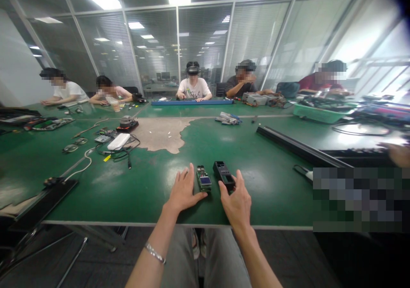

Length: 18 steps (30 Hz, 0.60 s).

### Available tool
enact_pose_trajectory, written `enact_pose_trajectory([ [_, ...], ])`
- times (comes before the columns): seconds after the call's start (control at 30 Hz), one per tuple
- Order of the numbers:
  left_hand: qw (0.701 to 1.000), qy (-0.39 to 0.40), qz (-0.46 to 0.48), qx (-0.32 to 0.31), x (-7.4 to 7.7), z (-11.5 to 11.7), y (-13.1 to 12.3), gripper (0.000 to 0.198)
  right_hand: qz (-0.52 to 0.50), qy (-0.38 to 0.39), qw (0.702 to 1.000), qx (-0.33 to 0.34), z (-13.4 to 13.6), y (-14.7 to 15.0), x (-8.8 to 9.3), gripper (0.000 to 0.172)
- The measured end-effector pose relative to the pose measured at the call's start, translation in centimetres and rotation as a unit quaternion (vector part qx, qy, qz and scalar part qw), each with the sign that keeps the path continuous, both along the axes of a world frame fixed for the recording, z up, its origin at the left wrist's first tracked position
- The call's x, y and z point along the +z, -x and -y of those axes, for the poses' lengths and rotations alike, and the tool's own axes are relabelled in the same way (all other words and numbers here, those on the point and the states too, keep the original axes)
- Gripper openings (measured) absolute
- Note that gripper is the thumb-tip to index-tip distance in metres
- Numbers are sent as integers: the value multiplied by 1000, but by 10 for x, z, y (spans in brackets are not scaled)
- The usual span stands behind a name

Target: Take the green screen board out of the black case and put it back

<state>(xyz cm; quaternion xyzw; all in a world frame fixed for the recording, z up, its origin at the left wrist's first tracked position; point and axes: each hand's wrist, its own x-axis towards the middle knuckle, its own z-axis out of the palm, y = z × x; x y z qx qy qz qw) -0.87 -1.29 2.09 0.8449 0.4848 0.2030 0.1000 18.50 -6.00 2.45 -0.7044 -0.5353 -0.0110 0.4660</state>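
A green circuit board (204, 179) with a small rectangular display lies on the green table in front of me. My left hand (185, 192) rests just left of it, fingers stretched out and thumb at the board's near edge. It holds nothing. To the right of the board is a black plastic device housing (224, 174) with a window opening and smaller cutouts. My right hand (237, 198) grips its near end between thumb and fingers, which partly hide that end.
A white box-shaped device (119, 142) sits among cables at left. A long black bar (297, 145) lies at right, near a green basket (323, 113) of parts. Gloves (228, 118) lie farther back. Several people sit across the table; another person's hand (399, 153) shows at right.
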Motion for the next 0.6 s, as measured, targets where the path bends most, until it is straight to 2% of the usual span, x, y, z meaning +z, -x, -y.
enact_pose_trajectory([
  [0.43, 1000, -11, -3, 1, -2, 0, 0, 106, 30, 17, 999, -4, 0, 1, -14, 76],
  [0.6, 1000, -13, -6, 2, -3, 0, 0, 110, 50, 8, 999, 2, 0, -1, -19, 82],
])
